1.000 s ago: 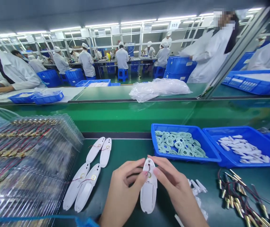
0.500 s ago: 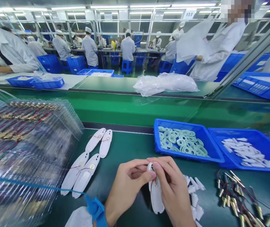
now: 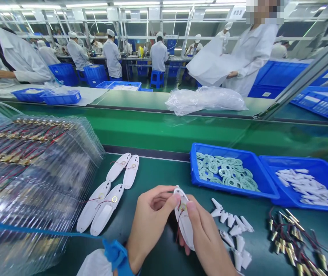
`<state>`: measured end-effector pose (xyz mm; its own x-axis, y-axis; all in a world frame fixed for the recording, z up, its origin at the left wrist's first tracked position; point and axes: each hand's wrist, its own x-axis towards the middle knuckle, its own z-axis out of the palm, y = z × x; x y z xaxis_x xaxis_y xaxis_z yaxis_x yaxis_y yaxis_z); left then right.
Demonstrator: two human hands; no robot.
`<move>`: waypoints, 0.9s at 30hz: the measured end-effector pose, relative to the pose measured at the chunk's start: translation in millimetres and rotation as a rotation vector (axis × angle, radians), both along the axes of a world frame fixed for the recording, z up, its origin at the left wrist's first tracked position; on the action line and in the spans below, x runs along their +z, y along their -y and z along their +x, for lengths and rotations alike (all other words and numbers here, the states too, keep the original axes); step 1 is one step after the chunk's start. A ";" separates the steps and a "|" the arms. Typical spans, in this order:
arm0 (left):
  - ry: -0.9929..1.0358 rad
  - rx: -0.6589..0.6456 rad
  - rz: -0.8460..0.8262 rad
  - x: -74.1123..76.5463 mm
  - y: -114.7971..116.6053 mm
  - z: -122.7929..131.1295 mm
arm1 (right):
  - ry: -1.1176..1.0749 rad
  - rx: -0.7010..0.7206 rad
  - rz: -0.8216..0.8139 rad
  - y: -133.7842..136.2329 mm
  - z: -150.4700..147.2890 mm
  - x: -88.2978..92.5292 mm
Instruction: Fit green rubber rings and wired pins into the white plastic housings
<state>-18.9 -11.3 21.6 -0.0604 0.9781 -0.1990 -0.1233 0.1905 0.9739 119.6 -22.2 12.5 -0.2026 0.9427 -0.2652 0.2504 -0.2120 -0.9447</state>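
Observation:
My left hand (image 3: 152, 218) and my right hand (image 3: 207, 241) both pinch a white plastic housing (image 3: 186, 226), tilted with its narrow end up and to the left. A brass ring (image 3: 182, 207) and thin red wires (image 3: 178, 228) show on its inner face. Its lower part is partly hidden behind my right hand. Left of my hands lie several similar white housings (image 3: 106, 203), some with wires and brass rings. Small white pointed plastic pieces (image 3: 233, 226) lie right of my right hand. A blue wrist strap (image 3: 115, 255) circles my left wrist.
Stacked clear trays of wired parts (image 3: 34, 172) stand at the left. Blue trays hold pale green rings (image 3: 224, 172) and white parts (image 3: 304, 188). Wired brass cylinders (image 3: 287, 239) lie at the right. Co-workers in white coats (image 3: 158, 57) work beyond a green conveyor (image 3: 152, 130).
The housing has turned from nearly upright to tilted, its narrow end leaning left. Both hands have shifted around it. The view has risen, bringing the wrist strap in and showing more white pieces.

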 end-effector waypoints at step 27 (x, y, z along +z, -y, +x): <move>-0.252 -0.272 0.102 1.8 -5.2 -11.8 | 0.029 0.158 -0.141 -9.1 14.5 0.3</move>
